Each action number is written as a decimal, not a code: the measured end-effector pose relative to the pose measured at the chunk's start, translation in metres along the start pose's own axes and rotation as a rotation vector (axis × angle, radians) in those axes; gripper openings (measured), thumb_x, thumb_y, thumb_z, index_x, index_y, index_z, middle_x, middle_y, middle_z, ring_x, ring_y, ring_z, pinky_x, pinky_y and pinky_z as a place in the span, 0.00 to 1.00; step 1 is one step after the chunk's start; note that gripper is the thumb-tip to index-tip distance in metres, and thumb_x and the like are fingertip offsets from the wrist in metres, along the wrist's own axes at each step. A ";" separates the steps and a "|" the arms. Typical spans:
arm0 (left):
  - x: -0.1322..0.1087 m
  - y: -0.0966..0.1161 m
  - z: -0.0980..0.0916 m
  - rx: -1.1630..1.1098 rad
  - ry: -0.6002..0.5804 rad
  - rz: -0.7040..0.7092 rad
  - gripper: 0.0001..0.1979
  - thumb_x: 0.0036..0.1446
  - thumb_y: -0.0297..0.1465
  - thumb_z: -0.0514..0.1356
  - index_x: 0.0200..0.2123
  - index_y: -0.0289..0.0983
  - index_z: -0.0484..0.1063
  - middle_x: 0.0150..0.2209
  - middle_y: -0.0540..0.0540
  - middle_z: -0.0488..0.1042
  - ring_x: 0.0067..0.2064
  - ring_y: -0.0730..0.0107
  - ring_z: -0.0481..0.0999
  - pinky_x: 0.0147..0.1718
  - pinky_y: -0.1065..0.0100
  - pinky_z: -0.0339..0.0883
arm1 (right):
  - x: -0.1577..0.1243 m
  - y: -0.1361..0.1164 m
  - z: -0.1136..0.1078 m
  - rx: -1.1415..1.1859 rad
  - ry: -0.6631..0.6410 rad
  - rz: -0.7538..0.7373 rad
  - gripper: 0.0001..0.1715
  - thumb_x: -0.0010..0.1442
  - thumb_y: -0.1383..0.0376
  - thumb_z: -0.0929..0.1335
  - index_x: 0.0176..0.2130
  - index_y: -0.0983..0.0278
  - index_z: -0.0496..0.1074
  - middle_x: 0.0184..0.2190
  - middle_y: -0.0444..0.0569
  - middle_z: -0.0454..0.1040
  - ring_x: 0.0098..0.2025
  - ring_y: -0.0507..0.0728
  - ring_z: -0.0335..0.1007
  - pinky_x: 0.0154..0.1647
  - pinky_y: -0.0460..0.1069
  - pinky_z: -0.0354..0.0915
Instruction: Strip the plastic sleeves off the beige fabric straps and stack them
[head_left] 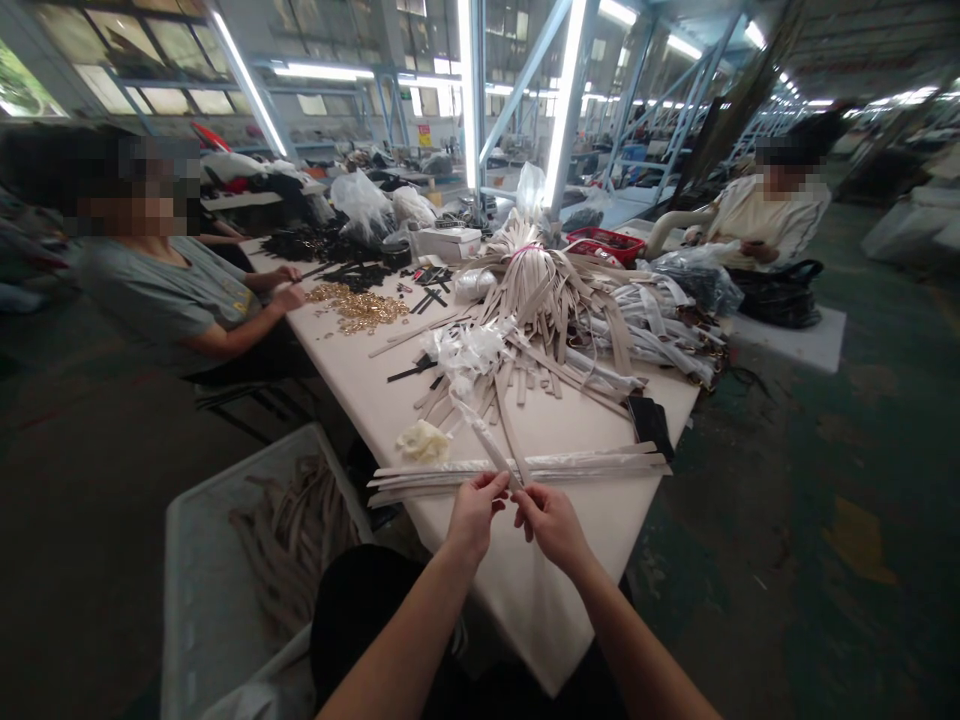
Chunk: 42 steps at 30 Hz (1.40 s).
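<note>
Left hand [474, 515] and right hand [551, 525] both pinching one film-wrapped beige strap [487, 445] between thumb and fingers, hands close together over the white table [525, 600]. Strap rises from the pinch toward the far side of the table. Loose wrapped straps [517, 466] lie just past the hands. Grey plastic bin [196, 560] holding beige straps [292, 540] sits beside the table, left. Further out: big strap bundle [525, 290], gold buckles [356, 308], seated co-worker [165, 290] left, second co-worker [772, 215] far right.

Strap heap [536, 310] across the table [517, 590]
</note>
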<state>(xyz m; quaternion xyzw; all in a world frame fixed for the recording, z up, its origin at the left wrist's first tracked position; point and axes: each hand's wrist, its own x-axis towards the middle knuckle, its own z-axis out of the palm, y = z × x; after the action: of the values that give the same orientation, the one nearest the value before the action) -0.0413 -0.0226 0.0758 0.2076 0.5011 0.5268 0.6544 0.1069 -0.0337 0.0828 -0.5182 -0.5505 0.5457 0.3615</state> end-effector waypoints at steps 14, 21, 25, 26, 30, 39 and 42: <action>-0.002 0.012 0.018 -0.157 -0.168 0.072 0.23 0.54 0.51 0.63 0.31 0.33 0.72 0.43 0.35 0.78 0.38 0.59 0.79 0.36 0.62 0.71 | -0.010 -0.004 -0.014 -0.055 -0.136 -0.104 0.23 0.65 0.50 0.64 0.33 0.65 0.75 0.25 0.49 0.78 0.26 0.55 0.73 0.30 0.47 0.67; -0.012 -0.006 0.027 -0.107 -0.211 0.059 0.23 0.57 0.50 0.61 0.29 0.34 0.70 0.32 0.41 0.78 0.23 0.71 0.71 0.20 0.69 0.64 | -0.007 -0.006 -0.009 -0.129 -0.042 -0.148 0.26 0.68 0.51 0.61 0.29 0.65 0.74 0.23 0.48 0.76 0.21 0.53 0.69 0.24 0.46 0.63; -0.010 -0.001 0.023 -0.138 -0.180 0.138 0.20 0.58 0.47 0.62 0.31 0.33 0.71 0.37 0.39 0.79 0.30 0.67 0.76 0.30 0.66 0.70 | -0.009 -0.008 -0.015 -0.166 -0.086 -0.212 0.21 0.67 0.54 0.63 0.34 0.65 0.76 0.27 0.49 0.78 0.27 0.54 0.74 0.31 0.46 0.67; -0.008 0.002 0.022 -0.164 -0.157 0.178 0.19 0.58 0.46 0.62 0.31 0.34 0.71 0.40 0.38 0.79 0.35 0.64 0.78 0.36 0.64 0.71 | -0.010 -0.008 -0.017 -0.195 -0.099 -0.225 0.20 0.67 0.55 0.64 0.34 0.64 0.76 0.27 0.49 0.79 0.29 0.55 0.75 0.33 0.47 0.67; -0.006 0.002 0.025 -0.172 -0.135 0.190 0.21 0.58 0.48 0.62 0.30 0.34 0.70 0.40 0.37 0.79 0.35 0.64 0.78 0.35 0.65 0.71 | -0.009 -0.003 -0.016 -0.234 -0.088 -0.209 0.20 0.68 0.56 0.63 0.31 0.64 0.75 0.24 0.47 0.78 0.25 0.54 0.73 0.29 0.46 0.66; -0.010 -0.006 0.029 -0.176 -0.187 0.161 0.19 0.58 0.45 0.63 0.32 0.32 0.73 0.42 0.36 0.78 0.38 0.64 0.78 0.35 0.66 0.71 | -0.010 -0.002 -0.022 -0.136 -0.125 -0.151 0.22 0.67 0.52 0.64 0.33 0.65 0.75 0.23 0.47 0.77 0.21 0.52 0.71 0.24 0.45 0.65; -0.014 -0.011 0.033 -0.154 -0.181 0.132 0.21 0.58 0.47 0.62 0.31 0.32 0.73 0.32 0.41 0.77 0.30 0.68 0.75 0.27 0.69 0.69 | -0.010 -0.002 -0.018 -0.110 -0.073 -0.148 0.24 0.67 0.51 0.63 0.32 0.66 0.75 0.21 0.46 0.75 0.18 0.51 0.68 0.20 0.44 0.62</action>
<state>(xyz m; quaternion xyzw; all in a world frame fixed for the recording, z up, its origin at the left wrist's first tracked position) -0.0062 -0.0304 0.0869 0.2360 0.3831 0.5847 0.6750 0.1259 -0.0388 0.0891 -0.4748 -0.6292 0.5052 0.3515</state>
